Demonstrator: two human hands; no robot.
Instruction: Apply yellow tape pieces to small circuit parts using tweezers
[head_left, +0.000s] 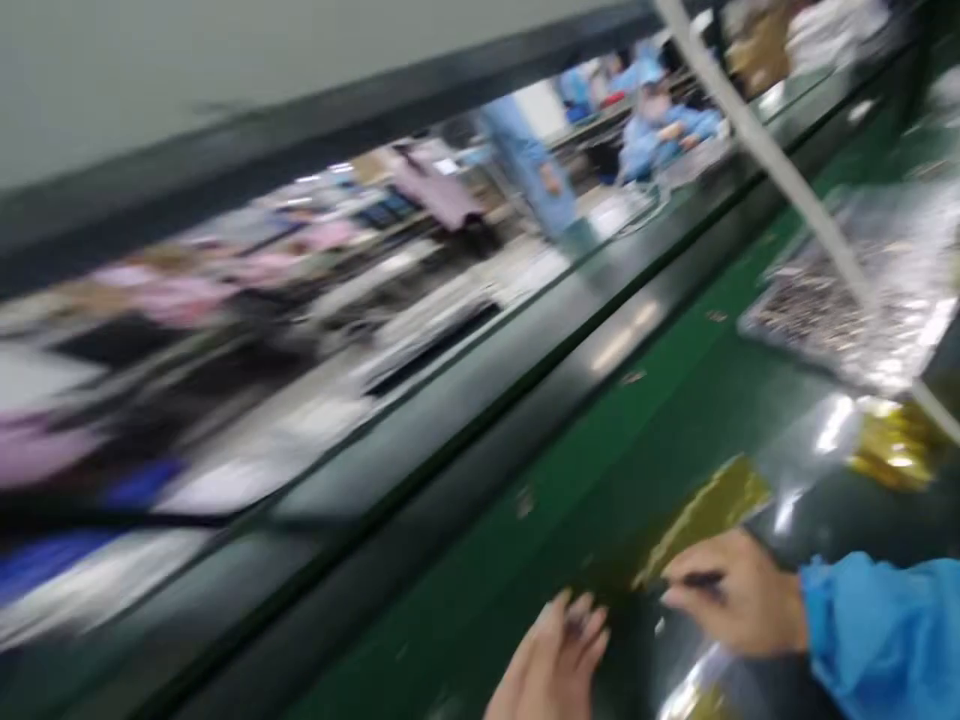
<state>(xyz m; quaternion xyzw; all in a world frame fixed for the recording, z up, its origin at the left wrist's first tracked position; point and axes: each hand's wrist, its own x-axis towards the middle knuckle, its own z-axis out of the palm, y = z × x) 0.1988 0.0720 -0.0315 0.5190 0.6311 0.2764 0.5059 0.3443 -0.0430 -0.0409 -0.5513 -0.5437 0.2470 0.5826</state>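
Observation:
My left hand [551, 660] is at the bottom of the view, its fingers curled together. A small dark spot shows between the fingertips, too blurred to name. To its right, my right hand [739, 590], below a blue sleeve [885, 625], is closed in a pinch around a small dark object [705, 580]. A yellow translucent strip of film [709, 510] lies on the green work surface [465, 600] just beyond the right hand, close to its fingertips.
Many small metallic pieces lie in a clear plastic bag [855, 300] at the right. Near it is a crumpled yellow film [892, 445]. A pale pole [780, 165] crosses the upper right. Beyond the dark rail [480, 430], people in blue [660, 130] sit by cluttered benches.

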